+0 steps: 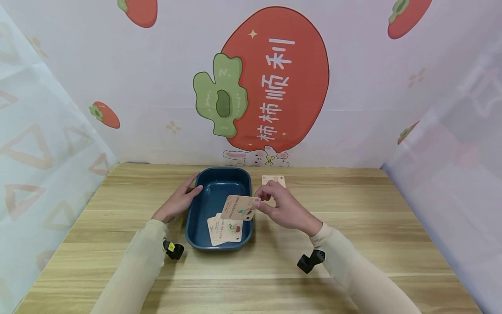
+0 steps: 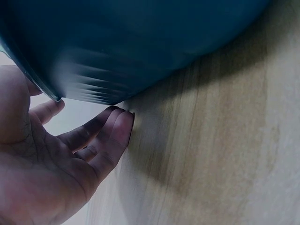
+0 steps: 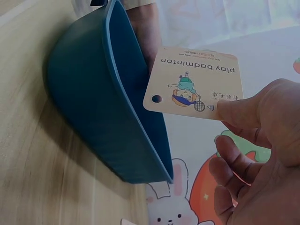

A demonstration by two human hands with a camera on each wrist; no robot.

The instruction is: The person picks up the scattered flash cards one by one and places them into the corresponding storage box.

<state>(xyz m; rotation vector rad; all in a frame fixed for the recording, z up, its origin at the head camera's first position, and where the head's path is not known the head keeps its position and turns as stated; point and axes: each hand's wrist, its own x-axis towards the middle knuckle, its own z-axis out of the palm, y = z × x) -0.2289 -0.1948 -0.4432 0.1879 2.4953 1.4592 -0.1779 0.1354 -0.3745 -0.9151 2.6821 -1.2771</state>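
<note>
A deep blue plastic bin with rounded corners stands on the table. My left hand holds its left side, thumb over the rim and fingers against the outer wall, as the left wrist view shows from below. My right hand pinches a square-cornered-hole picture card between thumb and forefinger, above the bin's right rim. In the right wrist view this card reads "play badminton". Inside the bin lie overlapping cards, the top one partly covered by the held card.
Beyond my right hand another card lies on the wooden table, its near part hidden by the hand. A printed cloth with persimmons stands behind the table's back edge, and more cloth hangs at both sides.
</note>
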